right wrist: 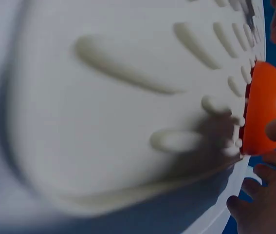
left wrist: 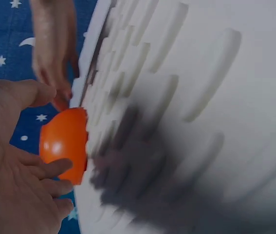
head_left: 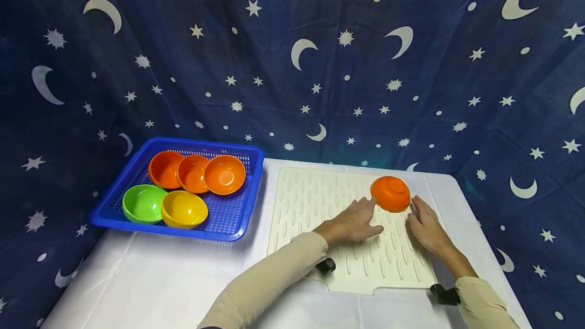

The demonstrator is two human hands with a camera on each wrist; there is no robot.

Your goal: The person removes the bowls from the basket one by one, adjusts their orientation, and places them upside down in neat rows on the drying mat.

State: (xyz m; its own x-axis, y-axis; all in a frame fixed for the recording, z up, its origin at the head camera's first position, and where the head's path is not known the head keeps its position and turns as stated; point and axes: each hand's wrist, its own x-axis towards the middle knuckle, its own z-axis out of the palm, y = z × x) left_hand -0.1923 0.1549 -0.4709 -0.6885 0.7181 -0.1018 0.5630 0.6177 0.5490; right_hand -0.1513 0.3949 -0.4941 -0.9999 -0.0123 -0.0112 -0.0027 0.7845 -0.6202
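An orange bowl [head_left: 390,194] lies upside down on the white ridged drying mat [head_left: 329,192], near its far right corner. My left hand [head_left: 355,220] is at the bowl's left side, fingers extended and thumb spread away; in the left wrist view its fingertips [left wrist: 60,168] overlap the orange bowl [left wrist: 62,141]. On the other side, my right hand [head_left: 427,225] has its fingertips right by the bowl's rim. The right wrist view shows the thumb in front of the orange bowl [right wrist: 269,109], with the other fingers [right wrist: 254,190] spread below it.
On the left stands a blue plastic basket [head_left: 249,207] holding three orange bowls [head_left: 225,174], a green bowl [head_left: 144,204] and a yellow bowl [head_left: 184,209]. A white cloth [head_left: 137,273] covers the table. Behind it hangs a dark blue curtain [head_left: 274,65] with moons and stars.
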